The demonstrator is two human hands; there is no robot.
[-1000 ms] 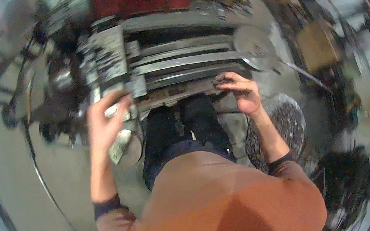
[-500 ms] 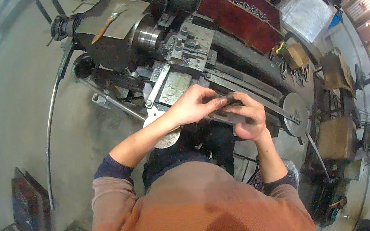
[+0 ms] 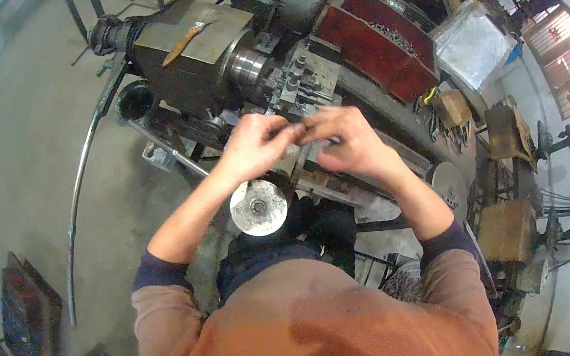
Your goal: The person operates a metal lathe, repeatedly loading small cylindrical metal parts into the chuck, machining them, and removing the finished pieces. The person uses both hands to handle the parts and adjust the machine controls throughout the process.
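Lathe [image 3: 200, 40], large: left hand [image 3: 258, 144] and right hand [image 3: 351, 140] both just shifted toward its tool post [image 3: 305, 77], handling apparently centred nearer there. Red tray [image 3: 356, 41], behind tool post: scattered with small metal pieces [image 3: 394, 42]. Hands: fingers drawn narrow, fingertips meeting just before tool post; anything held between, too blurred to judge.
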